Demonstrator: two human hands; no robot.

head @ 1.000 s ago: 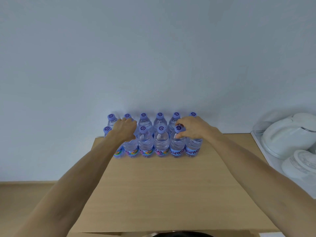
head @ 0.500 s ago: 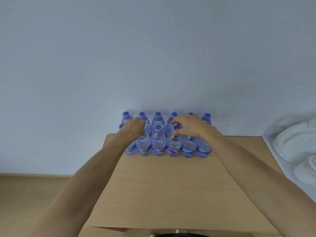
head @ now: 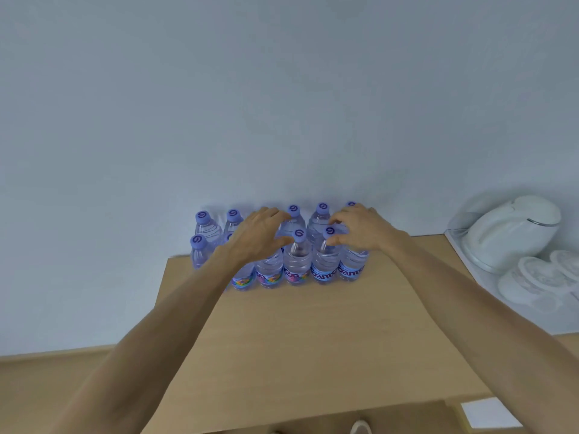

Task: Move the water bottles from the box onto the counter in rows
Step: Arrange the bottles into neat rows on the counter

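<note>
Bottles: the water bottles (head: 297,258) stand upright at the far edge of the counter (head: 313,339), against the wall (head: 282,104), in two rows, touching one another. Packed tight so the block keeps square; caps up, labels facing me.
Box: not in view, so I cannot tell whether any bottles are left in it.
Left hand: my left hand (head: 255,234) hangs over the caps toward the left-middle of the block, fingers spread and loosely bent, thumb pointing right. It grips nothing that I can see; whether the palm touches a cap beneath it I cannot tell.
Right hand: my right hand (head: 360,230) arches over the right end, thumb and fingertips near the neck of a front-row bottle (head: 326,261). Contact unclear; fingers look relaxed, not clamped.
Arms: both stretched forward nearly straight, wrists level, palms down.
Judgement: likely squaring up the rows, not placing.
Nearby: white kettle (head: 507,230) on the right, well apart.
</note>
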